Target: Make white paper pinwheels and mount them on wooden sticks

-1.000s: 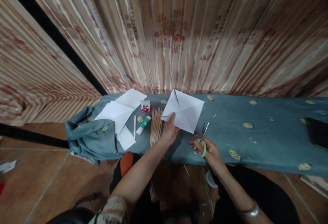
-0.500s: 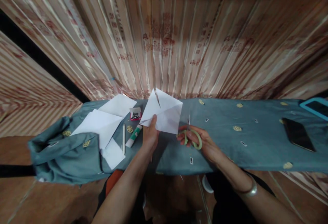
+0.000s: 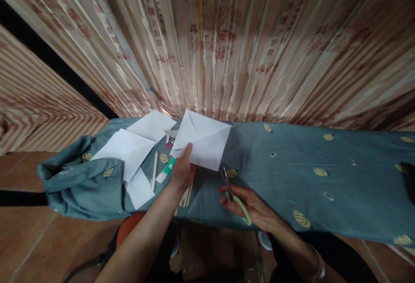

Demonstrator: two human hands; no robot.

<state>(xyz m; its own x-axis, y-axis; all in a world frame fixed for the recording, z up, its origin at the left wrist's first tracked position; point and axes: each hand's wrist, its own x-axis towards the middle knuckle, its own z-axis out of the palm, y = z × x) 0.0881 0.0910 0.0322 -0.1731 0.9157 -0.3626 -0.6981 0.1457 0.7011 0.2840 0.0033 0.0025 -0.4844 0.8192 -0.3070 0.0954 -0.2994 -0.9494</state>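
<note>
Fingers of the left hand [image 3: 183,168] grip a folded white sheet [image 3: 209,139] at centre frame, partly hiding an open red box [image 3: 168,144] of small metallic pieces [image 3: 171,141]; the right hand [image 3: 254,207] holds green-handled scissors [image 3: 240,205], lower centre.

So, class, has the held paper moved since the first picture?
Yes: the held paper has moved left, towards the red box, now partly hiding it.

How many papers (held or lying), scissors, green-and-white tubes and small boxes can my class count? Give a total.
Held white paper: 1
Lying white papers: at least 3, overlaps may hide more
Scissors: 1
Green-and-white tube: 1
Small box: 1
Total: at least 7
</note>
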